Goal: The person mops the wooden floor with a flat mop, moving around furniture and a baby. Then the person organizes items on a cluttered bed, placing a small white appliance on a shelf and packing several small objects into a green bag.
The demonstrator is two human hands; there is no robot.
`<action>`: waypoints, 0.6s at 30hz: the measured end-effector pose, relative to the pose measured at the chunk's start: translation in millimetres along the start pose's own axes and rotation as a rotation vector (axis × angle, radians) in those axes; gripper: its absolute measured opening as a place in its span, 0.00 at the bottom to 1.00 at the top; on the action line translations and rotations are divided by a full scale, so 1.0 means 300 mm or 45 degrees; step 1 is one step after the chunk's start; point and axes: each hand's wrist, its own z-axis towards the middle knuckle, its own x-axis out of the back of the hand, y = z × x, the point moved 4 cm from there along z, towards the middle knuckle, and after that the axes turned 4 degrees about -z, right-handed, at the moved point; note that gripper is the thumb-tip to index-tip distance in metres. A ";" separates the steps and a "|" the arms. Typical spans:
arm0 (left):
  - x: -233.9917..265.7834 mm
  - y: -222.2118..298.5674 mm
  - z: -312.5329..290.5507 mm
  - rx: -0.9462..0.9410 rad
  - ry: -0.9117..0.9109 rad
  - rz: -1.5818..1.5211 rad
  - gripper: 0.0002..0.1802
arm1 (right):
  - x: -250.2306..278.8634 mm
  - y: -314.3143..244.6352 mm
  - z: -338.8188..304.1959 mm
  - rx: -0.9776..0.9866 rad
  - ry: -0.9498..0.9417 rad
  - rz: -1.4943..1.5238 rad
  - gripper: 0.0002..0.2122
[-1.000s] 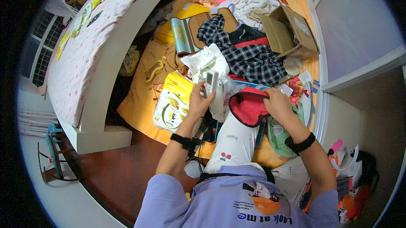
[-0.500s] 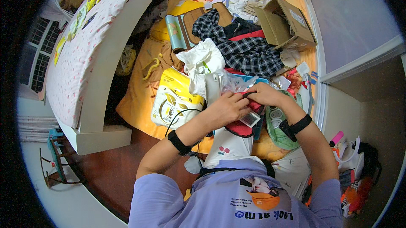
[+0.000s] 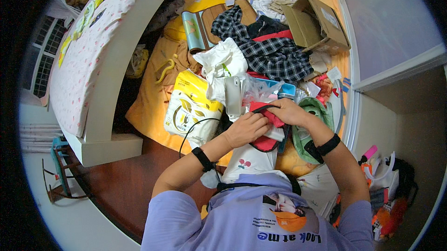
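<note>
Above my lap, both hands work on a red cloth pouch (image 3: 265,145) with black edging. My left hand (image 3: 247,128) is closed on its left side, fingertips partly hidden. My right hand (image 3: 287,111) pinches the raised black-edged flap at the upper right. A small white boxy object (image 3: 275,133) shows between the pouch's red layers, under my fingers. Just beyond my hands are a pale rounded phone-like thing (image 3: 233,96), a crumpled clear plastic bag (image 3: 259,89) and a blue container (image 3: 286,91). A green oval case (image 3: 307,140) lies beside my right forearm.
To the left stands a yellow-and-white package (image 3: 188,111), with a black cord curving across it. Further off lie a white cloth (image 3: 224,67), a black checked garment (image 3: 279,60) and an open cardboard box (image 3: 328,29). A white bed frame (image 3: 109,146) borders the left, a sliding door the right.
The red flap has been lifted and folded up between my hands. The white object is now more covered by the pouch and my fingers. My left hand has shifted slightly down.
</note>
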 end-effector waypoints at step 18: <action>0.035 -0.030 -0.060 0.454 0.095 -0.471 0.26 | -0.030 0.060 -0.009 0.048 -0.059 -0.034 0.17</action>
